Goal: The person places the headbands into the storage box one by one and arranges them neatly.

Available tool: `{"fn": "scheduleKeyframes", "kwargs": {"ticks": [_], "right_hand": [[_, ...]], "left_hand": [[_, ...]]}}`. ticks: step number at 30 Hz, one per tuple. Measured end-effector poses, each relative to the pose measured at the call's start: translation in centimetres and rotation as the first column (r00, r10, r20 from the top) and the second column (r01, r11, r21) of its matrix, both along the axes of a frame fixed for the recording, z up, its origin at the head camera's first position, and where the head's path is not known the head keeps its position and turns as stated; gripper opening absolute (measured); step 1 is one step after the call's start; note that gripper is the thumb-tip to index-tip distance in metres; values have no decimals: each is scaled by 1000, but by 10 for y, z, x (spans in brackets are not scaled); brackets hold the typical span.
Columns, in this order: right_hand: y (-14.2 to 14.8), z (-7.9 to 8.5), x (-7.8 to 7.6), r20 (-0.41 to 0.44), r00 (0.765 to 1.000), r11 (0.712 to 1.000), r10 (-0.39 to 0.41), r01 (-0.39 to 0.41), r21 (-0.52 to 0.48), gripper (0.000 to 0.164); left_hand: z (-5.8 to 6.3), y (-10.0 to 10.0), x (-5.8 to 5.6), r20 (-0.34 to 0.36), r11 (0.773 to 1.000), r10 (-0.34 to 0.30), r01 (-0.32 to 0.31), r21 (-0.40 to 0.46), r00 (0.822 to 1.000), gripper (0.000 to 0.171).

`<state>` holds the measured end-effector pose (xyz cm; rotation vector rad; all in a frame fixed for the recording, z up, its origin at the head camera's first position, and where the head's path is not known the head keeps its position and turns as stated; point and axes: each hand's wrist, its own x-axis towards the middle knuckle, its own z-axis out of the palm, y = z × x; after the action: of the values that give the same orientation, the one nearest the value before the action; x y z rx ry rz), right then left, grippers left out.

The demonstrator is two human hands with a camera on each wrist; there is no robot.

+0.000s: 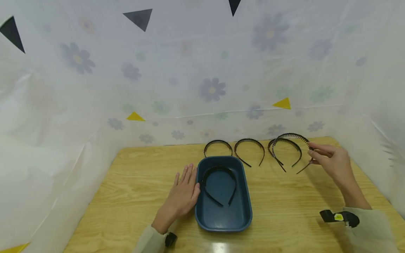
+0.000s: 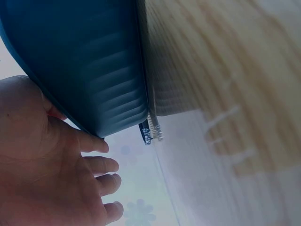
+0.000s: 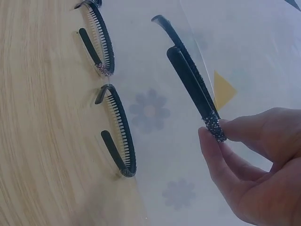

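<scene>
My right hand pinches a black headband at one side, between thumb and fingers. In the right wrist view this headband is raised off the table, with glittery specks by the fingertips. My left hand rests with straight fingers along the left side of a blue tray. The left wrist view shows the thumb side at the tray's rim and the other fingers extended. Inside the tray lies another black headband, its ends pointing toward me.
Along the table's back edge lie three more toothed headbands: one behind the tray, one right of it, and one partly overlapped by the held headband. A flowered white sheet hangs behind the wooden table.
</scene>
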<state>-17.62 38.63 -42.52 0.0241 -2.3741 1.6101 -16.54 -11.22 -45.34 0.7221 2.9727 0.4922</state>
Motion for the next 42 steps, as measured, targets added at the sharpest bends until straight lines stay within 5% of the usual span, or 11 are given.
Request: {"fn": "scheduleKeyframes", "kwargs": {"ticks": [11,31,42], "right_hand": [[-24,7,0,-63,998,996,32,-26,82,40],[-65,9,-7,-81,997,965,-21,41,260,39],[-96,20,-16,-105,994,972,4,21,234,35]], "left_hand": [[-1,-3,1,4,1000,2,-2,12,1000,59],[4,-1,4,0,1000,5,-5,18,1000,59],[3,-1,3,-6,1000,13,-13,25,1000,59]]}}
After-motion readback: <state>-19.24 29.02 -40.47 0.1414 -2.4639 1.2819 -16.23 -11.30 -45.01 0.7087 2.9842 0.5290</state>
